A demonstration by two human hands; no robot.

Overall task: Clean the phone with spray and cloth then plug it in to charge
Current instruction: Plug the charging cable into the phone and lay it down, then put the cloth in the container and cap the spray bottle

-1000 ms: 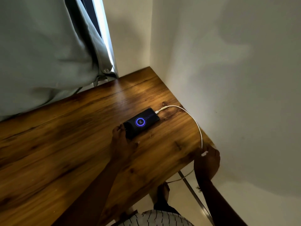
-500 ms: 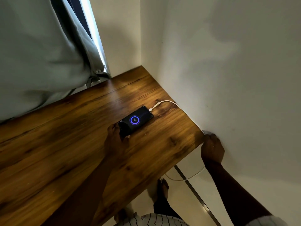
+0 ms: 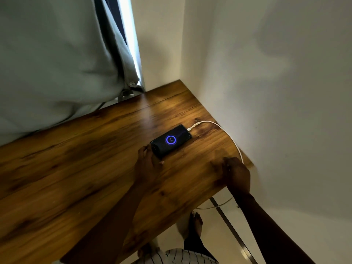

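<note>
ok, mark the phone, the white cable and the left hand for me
phone (image 3: 170, 140), head view, on the lit screen at the blue ring.
white cable (image 3: 211, 122), head view, on the stretch just past the plug.
left hand (image 3: 148, 164), head view, on the back of the hand.

The right hand (image 3: 236, 174) is no longer down off the table's corner against the wall, where it was half a second ago. It now lies up on the table top (image 3: 76, 168), just inside the near right corner, with its blurred fingers stretched out toward the left. The white cable (image 3: 224, 130) from the phone (image 3: 171, 140) no longer hugs the wall. It bows out across the wood and drops over the edge just beside the hand.
</note>
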